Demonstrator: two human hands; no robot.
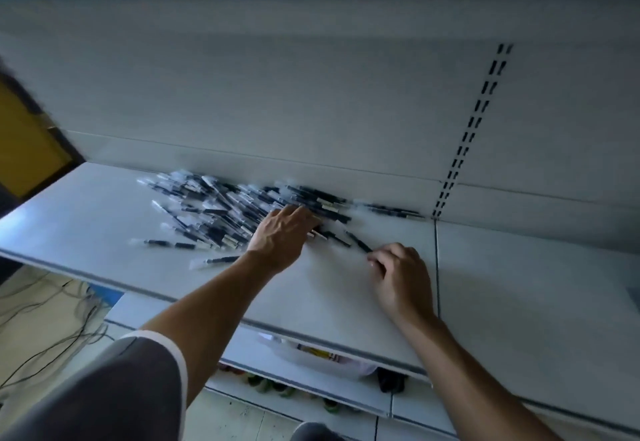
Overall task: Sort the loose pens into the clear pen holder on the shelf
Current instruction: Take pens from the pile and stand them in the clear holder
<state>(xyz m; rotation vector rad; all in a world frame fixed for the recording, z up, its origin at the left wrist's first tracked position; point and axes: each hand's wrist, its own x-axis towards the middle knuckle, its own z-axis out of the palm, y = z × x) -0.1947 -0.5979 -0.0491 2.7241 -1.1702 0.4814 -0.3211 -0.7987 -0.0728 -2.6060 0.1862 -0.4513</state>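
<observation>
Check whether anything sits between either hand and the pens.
Nothing visible. Left hand rests on the pile; right hand pinches one pen at the pile's edge. Holder is out of view, so that path can't be judged.

Nothing here can be read. The pens (249, 208) heaped at 9 o'clock on the shelf (104, 205) carry pale bands near their ends (too blurred for letters). The packet (318, 354) under the shelf's front edge at 6 o'clock shows red and yellow print too small to make out.
</observation>
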